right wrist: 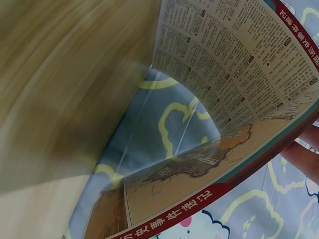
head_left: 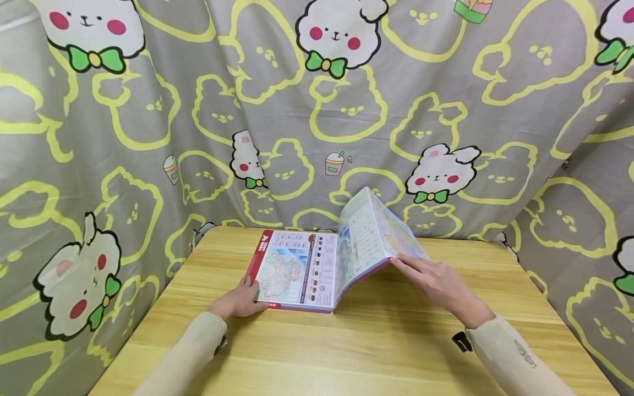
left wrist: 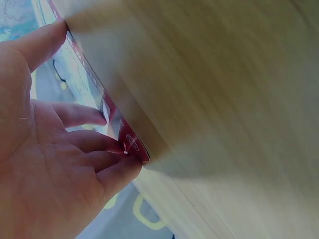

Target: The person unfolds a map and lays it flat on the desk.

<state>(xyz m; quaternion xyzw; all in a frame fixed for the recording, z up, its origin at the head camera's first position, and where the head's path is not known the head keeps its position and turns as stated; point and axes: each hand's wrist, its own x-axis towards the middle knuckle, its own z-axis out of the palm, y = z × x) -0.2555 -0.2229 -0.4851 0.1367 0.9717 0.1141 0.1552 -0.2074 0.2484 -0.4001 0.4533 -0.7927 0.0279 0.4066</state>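
Observation:
A map book [head_left: 287, 269] lies on the wooden table, with a map and a red left border on its flat left page. Its right part [head_left: 361, 242] is raised and bends over like a tent. My left hand [head_left: 241, 300] grips the near left corner; the left wrist view shows thumb [left wrist: 47, 42] and fingertips along the red-edged rim. My right hand [head_left: 438, 280] pinches the raised part at its near corner. Printed text, a brown map and red tabs show on the underside [right wrist: 209, 64] in the right wrist view, where the right hand's fingers [right wrist: 305, 154] appear only at the edge.
Light wooden table [head_left: 317, 352] reaches towards me in front of the book. A grey curtain [head_left: 346, 121] with cartoon animals hangs close behind the table's far edge and on both sides.

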